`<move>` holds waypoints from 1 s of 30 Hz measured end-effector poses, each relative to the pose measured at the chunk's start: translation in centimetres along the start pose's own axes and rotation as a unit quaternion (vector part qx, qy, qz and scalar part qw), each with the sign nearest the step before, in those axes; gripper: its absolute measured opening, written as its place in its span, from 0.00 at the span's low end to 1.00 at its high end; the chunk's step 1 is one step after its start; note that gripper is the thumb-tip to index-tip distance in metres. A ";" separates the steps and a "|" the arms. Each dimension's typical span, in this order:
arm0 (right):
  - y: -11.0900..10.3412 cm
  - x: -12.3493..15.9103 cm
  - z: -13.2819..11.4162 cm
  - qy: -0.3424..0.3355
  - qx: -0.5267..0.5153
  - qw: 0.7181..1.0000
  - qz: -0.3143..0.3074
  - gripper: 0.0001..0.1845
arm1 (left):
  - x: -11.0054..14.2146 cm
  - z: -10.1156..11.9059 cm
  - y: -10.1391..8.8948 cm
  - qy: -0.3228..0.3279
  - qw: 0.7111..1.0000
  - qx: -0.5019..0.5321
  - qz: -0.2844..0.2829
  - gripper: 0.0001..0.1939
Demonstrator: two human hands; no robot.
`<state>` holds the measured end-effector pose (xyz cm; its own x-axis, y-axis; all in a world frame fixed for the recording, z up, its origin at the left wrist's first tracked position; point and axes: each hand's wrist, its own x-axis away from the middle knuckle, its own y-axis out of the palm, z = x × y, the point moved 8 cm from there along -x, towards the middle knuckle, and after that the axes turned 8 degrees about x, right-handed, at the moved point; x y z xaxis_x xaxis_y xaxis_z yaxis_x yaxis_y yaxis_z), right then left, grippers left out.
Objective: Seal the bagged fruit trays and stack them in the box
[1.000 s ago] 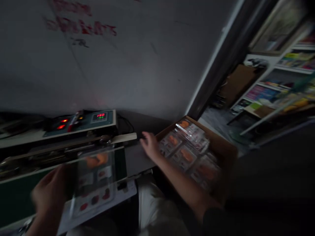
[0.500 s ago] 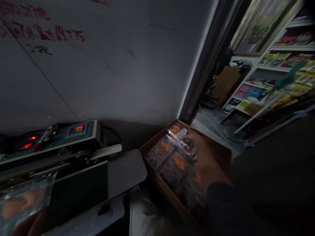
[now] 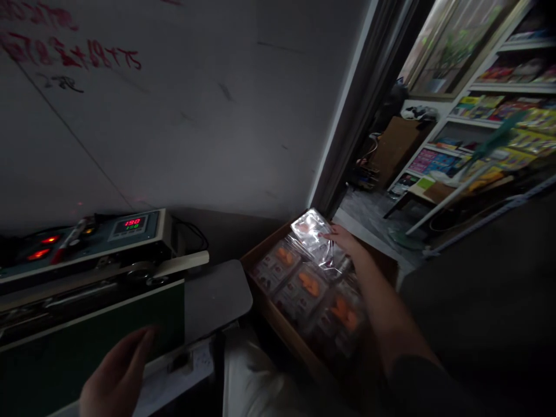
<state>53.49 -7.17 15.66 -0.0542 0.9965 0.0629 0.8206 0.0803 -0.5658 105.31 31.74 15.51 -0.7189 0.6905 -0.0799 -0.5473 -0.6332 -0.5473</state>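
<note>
My right hand (image 3: 345,242) reaches into the far end of a cardboard box (image 3: 278,313), its fingers on the edge of a shiny transparent plastic packet (image 3: 310,233) that tilts up off the pile. Several similar packets (image 3: 302,289) with orange and red contents lie flat in the box. At the lower left, my left hand (image 3: 117,373) is open and holds nothing. It is just in front of the green panel of a heat-sealing machine (image 3: 87,324) and does not appear to touch it.
The sealer's control panel (image 3: 130,229) glows with red digits and lights. A grey shelf (image 3: 217,298) sits beside the box. My white-trousered leg (image 3: 252,379) lies below. A doorway (image 3: 347,145) opens onto shelves of colourful packages (image 3: 499,98). A marked grey wall (image 3: 174,116) stands behind.
My left hand no longer holds the packet it had near the sealer and has moved right. My right hand has moved to the box's far end, where a packet now tilts upward.
</note>
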 end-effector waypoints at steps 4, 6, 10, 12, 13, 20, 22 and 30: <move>-1.0 5.3 -4.0 -0.072 -0.147 0.986 0.020 0.26 | 0.8 6.4 5.6 0.026 0.985 0.097 -0.143 0.19; 0.3 8.7 -7.0 -0.100 -0.249 0.963 0.014 0.26 | 1.2 10.4 8.8 0.074 0.962 0.162 -0.208 0.19; 6.7 15.2 -13.1 -0.114 -0.349 0.929 -0.047 0.22 | 1.9 17.6 12.9 0.122 0.870 0.354 -0.321 0.31; 10.6 17.8 -15.7 -0.123 -0.352 0.922 -0.109 0.20 | 1.7 19.0 12.9 0.092 0.837 0.420 -0.338 0.31; 12.3 18.8 -16.7 -0.128 -0.345 0.920 -0.135 0.19 | 1.5 19.1 12.5 0.072 0.831 0.438 -0.336 0.29; 19.0 21.7 -21.7 -0.122 -0.412 0.883 -0.189 0.21 | 0.7 15.1 6.2 0.028 0.850 0.424 -0.311 0.21; 20.2 22.4 -22.7 -0.115 -0.408 0.883 -0.203 0.19 | 0.6 14.0 4.6 0.023 0.851 0.428 -0.302 0.22; 21.9 25.0 -24.6 -0.150 -0.395 0.874 -0.242 0.20 | -0.2 10.1 1.6 -0.034 0.848 0.509 -0.142 0.22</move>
<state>84.13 18.96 25.07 -0.5524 0.8203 -0.1484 0.7909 0.5719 0.2178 100.25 27.08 23.12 -0.5000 0.8660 0.0021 -0.7639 -0.4422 0.4700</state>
